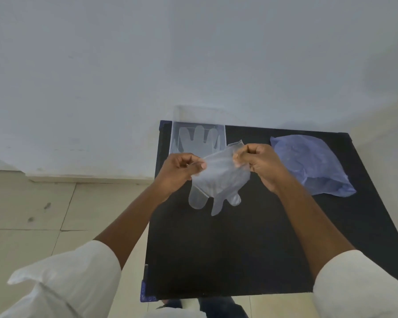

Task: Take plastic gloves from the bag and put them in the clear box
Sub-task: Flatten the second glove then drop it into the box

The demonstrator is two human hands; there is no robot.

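Observation:
A thin clear plastic glove (pixel 218 180) hangs above the black table (pixel 251 249), fingers pointing down. My left hand (pixel 179 169) pinches its cuff on the left side and my right hand (pixel 260 162) pinches the cuff on the right. Behind the hands, at the table's far left corner, stands the clear box (pixel 177 138) with another clear glove (pixel 199 140) lying flat inside it. The blue plastic bag (pixel 313 164) lies crumpled on the table to the right of my right hand.
The table stands against a white wall (pixel 147 65). Beige floor tiles (pixel 32 214) lie to its left. White sleeves cover both forearms near the bottom of the view.

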